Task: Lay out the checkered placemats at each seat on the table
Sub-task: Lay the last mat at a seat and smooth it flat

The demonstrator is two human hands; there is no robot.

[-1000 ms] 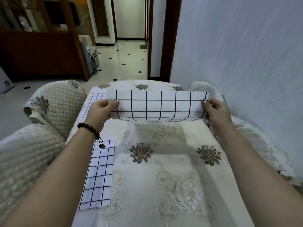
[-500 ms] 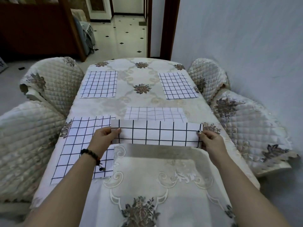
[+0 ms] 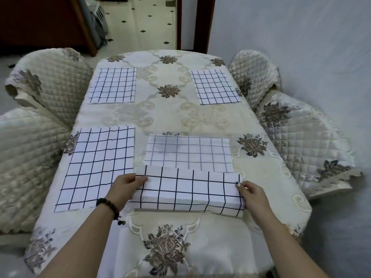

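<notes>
Lowered toward the tablecloth [image 3: 269, 177], the folded checkered placemat [image 3: 188, 190] lay crosswise, left hand [image 3: 125, 187] and right hand [image 3: 254, 196] pinching its short ends.

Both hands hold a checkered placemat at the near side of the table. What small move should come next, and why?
Probably lower the placemat and spread it flat: the left hand and right hand grip its ends, and its near edge curls under, not yet flat on the tablecloth.
</notes>
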